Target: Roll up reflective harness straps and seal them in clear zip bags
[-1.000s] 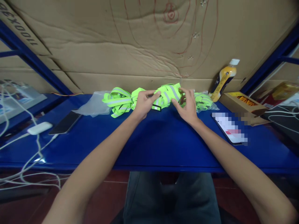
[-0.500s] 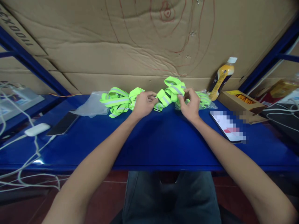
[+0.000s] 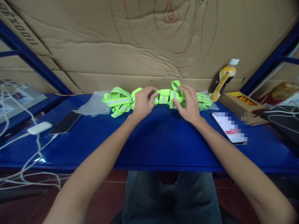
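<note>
Lap: dark trousers (image 3: 144, 199), just below the near edge of the blue surface (image 3: 161, 140).
Phones: a dark phone (image 3: 66, 123) with a cable at its near end lies left; a lit phone (image 3: 223, 124), partly blurred out, lies right.
Left hand (image 3: 143, 102): fingers curled, pinching the left end of a bundled strap (image 3: 164, 96) against the thumb.
Right hand (image 3: 190, 101): thumb on the strap's front, fingers bent over its right end, gripping it.
Strap's place: between both hands, towards the back of the surface; yellow-green, grey-striped, one loop sticking up.
Neighbours: a strap heap (image 3: 118, 101) and a flat clear bag (image 3: 94, 104) to the left; bagged straps (image 3: 206, 101), an open box (image 3: 245, 107) and a leaning bottle (image 3: 223, 80) to the right.
Back: cardboard (image 3: 93, 56) with red lines.
</note>
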Tool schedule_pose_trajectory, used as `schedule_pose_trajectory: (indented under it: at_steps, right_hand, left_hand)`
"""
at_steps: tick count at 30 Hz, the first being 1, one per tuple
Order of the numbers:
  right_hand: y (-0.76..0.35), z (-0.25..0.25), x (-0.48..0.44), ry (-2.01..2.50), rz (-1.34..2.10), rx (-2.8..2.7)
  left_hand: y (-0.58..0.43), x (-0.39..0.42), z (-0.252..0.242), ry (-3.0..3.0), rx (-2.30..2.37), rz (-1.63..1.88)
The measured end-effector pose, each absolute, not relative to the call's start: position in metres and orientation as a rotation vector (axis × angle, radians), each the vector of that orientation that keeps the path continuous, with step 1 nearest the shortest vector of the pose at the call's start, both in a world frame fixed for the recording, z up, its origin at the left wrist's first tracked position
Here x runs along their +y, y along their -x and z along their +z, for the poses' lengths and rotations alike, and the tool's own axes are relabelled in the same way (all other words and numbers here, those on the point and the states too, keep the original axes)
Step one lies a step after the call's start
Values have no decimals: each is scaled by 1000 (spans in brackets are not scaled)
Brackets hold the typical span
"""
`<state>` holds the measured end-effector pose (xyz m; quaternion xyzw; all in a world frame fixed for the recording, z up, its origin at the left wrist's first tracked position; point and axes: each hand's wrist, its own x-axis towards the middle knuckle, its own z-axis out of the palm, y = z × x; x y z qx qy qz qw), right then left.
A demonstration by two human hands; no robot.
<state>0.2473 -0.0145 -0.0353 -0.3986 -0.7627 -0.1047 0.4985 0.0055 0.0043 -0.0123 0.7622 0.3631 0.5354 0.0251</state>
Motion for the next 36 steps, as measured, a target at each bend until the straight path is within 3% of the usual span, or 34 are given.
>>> schedule_pose_trajectory:
  at_steps: [9,15,19,21,24,29,36]
  right_hand:
    - [-258,-32,-8,952,-128,-2201]
    - [-261,-32,-14,1011,-575,-2050]
    - [-260,-31,-17,978,-653,-1974]
    - [-258,-29,-17,925,-653,-1944]
    - [-258,-28,-17,845,-581,-1978]
    - [-253,-29,-19,925,-258,-2027]
    - [-245,-29,-15,972,-110,-1713]
  left_hand:
    - [-3,-2,-13,-2846,846,1664]
    - [-7,-7,-4,-2634,1003,1528]
    - [-17,-12,2,-2255,1249,1527]
    - [-19,-12,3,-1895,1188,1351]
    - [-18,-9,3,-1508,926,1080]
    - [-11,-5,4,-1813,966,1354]
    - [-11,-9,9,-2069,904,1400]
